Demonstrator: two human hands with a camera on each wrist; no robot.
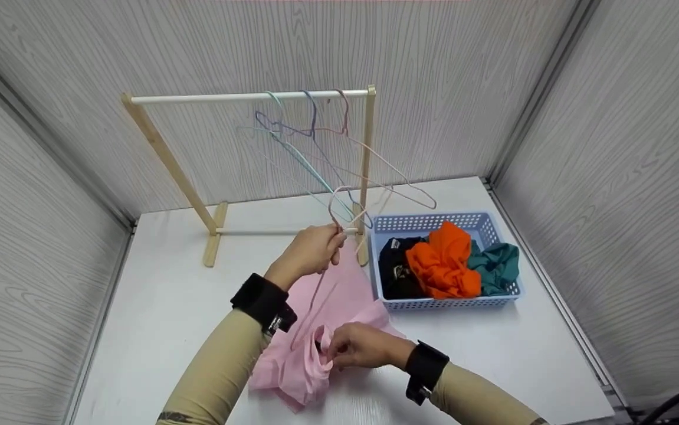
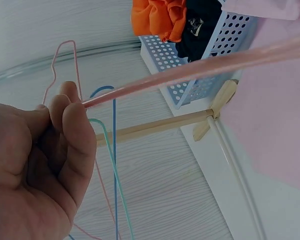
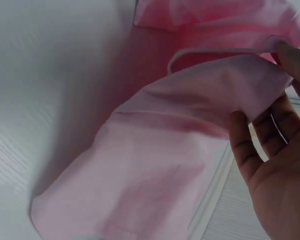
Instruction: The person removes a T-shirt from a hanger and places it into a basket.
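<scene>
My left hand [image 1: 314, 249] grips a pink wire hanger [image 1: 317, 291] just below its hook, seen close up in the left wrist view as a pink rod [image 2: 155, 80] leaving the curled fingers. The hanger's lower end reaches down to a pink garment [image 1: 339, 289] spread on the table. With thumb and fingers my right hand [image 1: 363, 345] pinches the garment's gathered edge near the table's front. In the right wrist view, that hand [image 3: 285, 170] holds up a fold of the pink cloth [image 3: 155, 150]. Whether the hanger's lower end lies inside the cloth is hard to tell.
A wooden rack [image 1: 165, 159] with a white rail [image 1: 197, 98] stands at the back, carrying teal, blue and pink hangers that jut forward. Right of it, a light blue basket [image 1: 433, 304] contains orange cloth [image 1: 445, 262], black cloth [image 1: 398, 271] and green cloth [image 1: 495, 268]. Walls enclose the table.
</scene>
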